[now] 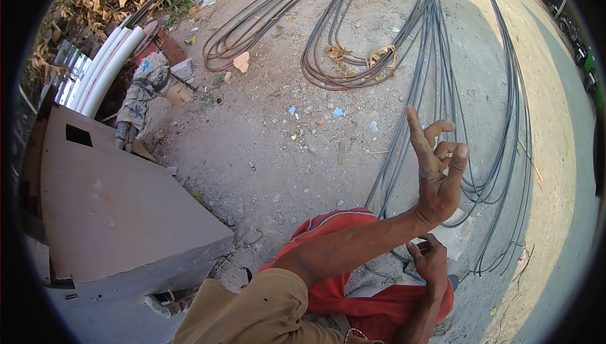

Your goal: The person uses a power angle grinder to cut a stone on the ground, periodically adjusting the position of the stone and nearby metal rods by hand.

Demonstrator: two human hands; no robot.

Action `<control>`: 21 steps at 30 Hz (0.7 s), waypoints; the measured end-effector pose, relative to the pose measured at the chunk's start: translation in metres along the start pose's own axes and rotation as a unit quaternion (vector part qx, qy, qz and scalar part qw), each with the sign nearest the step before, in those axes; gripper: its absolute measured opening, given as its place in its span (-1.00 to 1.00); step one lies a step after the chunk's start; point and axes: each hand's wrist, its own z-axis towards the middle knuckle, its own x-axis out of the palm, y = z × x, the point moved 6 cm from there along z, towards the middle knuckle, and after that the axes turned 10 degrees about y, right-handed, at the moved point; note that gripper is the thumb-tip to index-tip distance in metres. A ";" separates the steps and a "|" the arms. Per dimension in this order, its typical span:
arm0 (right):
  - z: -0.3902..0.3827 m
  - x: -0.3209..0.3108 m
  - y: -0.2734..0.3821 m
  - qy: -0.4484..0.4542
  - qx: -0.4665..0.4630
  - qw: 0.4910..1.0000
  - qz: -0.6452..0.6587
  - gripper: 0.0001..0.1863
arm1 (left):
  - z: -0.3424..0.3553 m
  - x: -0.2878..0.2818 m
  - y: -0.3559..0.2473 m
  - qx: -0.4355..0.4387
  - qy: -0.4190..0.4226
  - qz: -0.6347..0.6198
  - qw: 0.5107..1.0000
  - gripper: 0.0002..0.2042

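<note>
My left hand (pixel 439 177) is raised over the dirt ground, index finger straight up, the other fingers bent and apart, with nothing in it. Its forearm crosses from a tan sleeve (pixel 252 306) at the lower left. My right hand (pixel 430 262) sits just below the left wrist, resting on red cloth (pixel 334 230) over my leg. Its fingertips are curled together, and I cannot tell whether they pinch anything. Behind both hands, several thin dark cables (pixel 442 79) run in long loops across the ground, passing close to the right hand.
A flat grey-brown slab (pixel 120 211) with a square hole lies at the left. White pipes (pixel 107 66) lean beyond it, beside a crumpled patterned cloth (pixel 142 94). Dry leaves and litter are scattered at the top left. A paved strip (pixel 562 154) runs along the right.
</note>
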 end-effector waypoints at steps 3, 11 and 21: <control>0.002 0.001 0.000 0.005 0.004 1.000 0.010 -0.55 | 0.001 -0.001 0.001 -0.008 0.002 -0.006 1.000 -0.15; 0.006 -0.003 0.001 0.008 -0.010 1.000 0.005 -0.58 | -0.001 0.006 0.009 0.017 0.006 0.004 1.000 -0.14; 0.006 0.000 -0.001 0.006 -0.007 1.000 0.008 -0.60 | -0.004 0.005 0.017 0.032 0.012 0.003 0.999 -0.16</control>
